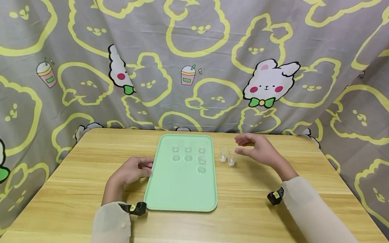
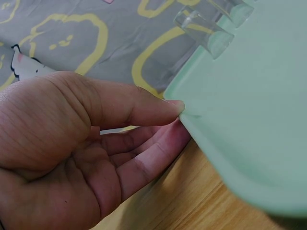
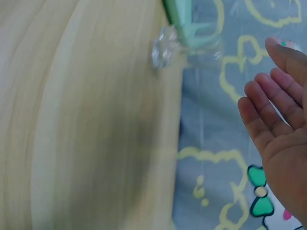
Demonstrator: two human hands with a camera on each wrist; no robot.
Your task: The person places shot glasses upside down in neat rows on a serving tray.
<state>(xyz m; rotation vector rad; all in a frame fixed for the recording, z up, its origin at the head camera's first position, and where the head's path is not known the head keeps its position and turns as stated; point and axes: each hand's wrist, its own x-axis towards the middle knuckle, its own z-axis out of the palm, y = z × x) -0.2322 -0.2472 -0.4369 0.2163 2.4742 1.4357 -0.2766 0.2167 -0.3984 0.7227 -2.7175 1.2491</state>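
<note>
My left hand [image 1: 135, 170] pinches the left rim of a light green tray [image 1: 179, 190]; in the left wrist view its thumb [image 2: 148, 105] lies over the rim, with fingers curled beneath. Several small clear shot glasses stand in the far half of the tray, narrow end up, among them one glass [image 2: 206, 36] near the far edge. Two more shot glasses, a left one [image 1: 224, 154] and a right one [image 1: 231, 158], stand wide end up on the table right of the tray. Close beside them my right hand [image 1: 255, 149] is held with fingers apart and nothing in its grasp.
The wooden table [image 1: 255, 215] carries the tray near its middle. A patterned grey curtain [image 1: 147, 27] hangs right behind the table's far edge and along its sides. Each wrist wears a black camera, such as the right one [image 1: 275, 196].
</note>
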